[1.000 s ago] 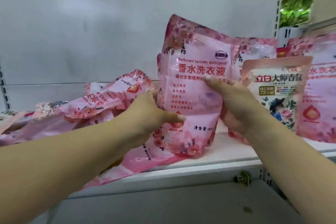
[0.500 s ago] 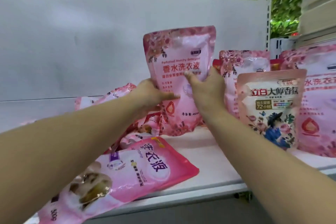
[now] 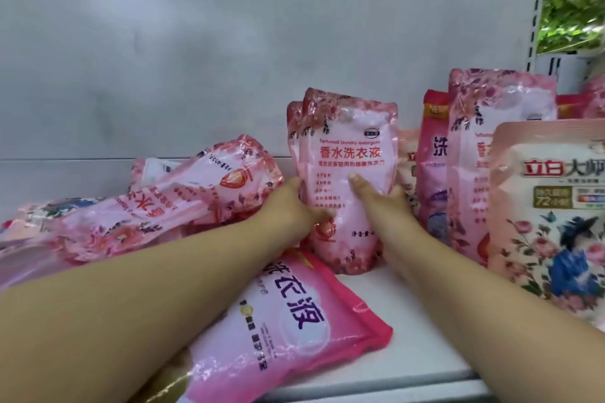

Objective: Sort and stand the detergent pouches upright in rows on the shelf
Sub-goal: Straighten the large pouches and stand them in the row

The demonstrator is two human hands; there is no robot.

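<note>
Both hands (image 3: 288, 206) (image 3: 379, 199) hold a pink pouch (image 3: 347, 180) upright on the shelf (image 3: 409, 337).

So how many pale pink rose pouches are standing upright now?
3: the held pouch between left hand and right hand, a second pouch just behind it, a third pouch further right, behind the cream floral pouch. Others may be hidden.

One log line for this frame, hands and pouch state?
left hand grips pink pouch | right hand grips it | pouch upright on shelf
</note>
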